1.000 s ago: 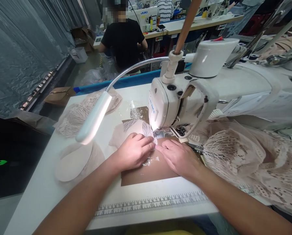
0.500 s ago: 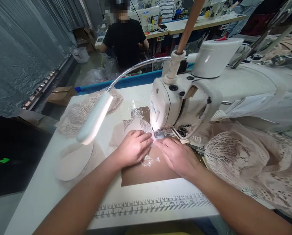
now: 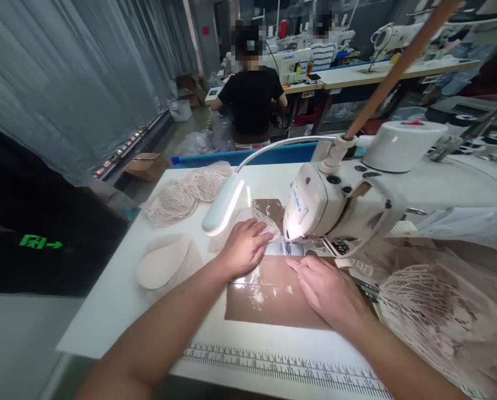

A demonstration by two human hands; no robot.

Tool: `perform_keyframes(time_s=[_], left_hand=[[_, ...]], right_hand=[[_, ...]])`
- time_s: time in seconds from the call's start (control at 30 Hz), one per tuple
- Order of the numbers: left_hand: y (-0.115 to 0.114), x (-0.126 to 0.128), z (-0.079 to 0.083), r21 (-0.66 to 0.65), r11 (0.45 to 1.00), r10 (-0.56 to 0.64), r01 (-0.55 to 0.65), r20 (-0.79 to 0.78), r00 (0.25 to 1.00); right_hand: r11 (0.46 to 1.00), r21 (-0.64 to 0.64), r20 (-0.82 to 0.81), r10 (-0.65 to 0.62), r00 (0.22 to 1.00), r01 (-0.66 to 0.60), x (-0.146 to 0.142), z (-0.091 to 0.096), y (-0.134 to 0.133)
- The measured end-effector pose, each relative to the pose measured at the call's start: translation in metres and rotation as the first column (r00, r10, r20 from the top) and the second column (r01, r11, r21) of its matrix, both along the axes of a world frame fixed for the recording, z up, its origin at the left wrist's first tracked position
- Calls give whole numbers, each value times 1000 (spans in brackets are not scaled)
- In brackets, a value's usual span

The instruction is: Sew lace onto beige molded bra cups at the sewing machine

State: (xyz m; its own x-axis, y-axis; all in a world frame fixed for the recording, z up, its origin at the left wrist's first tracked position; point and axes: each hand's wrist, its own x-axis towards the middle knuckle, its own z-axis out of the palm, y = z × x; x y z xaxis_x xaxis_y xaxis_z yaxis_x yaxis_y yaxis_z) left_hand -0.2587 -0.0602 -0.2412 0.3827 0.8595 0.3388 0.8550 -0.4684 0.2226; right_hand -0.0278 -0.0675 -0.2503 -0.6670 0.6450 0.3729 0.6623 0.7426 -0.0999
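Pressing flat, L hand (image 3: 245, 247), R hand (image 3: 326, 288), lace piece (image 3: 265, 222)

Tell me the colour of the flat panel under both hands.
Brown, glossy in places; the flat rectangular panel shows best in the head view.

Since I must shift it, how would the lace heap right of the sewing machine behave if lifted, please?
The lace heap lies in soft crumpled folds, so it would probably flop and drape. Its open mesh looks light and could snag easily.
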Motion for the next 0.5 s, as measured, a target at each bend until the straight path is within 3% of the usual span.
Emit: perform_keyframes(time_s=[0.17,0.27,0.4,0.5], left_hand=[[2,-6,-3,-5,988,152,-152,3,988],[0,-8,0,-73,965,253,-253,-17,967],[-12,-18,30,-193,922,330,-336,-63,942],[-34,-43,61,-279,818,484,-502,-137,864]], right_hand=[[995,69,-42,71,997,-68,3,-4,3],[990,93,-33,111,993,-108,6,-9,8],[985,96,-36,151,988,-146,9,-15,12],[987,61,-34,153,988,-150,10,-14,13]])
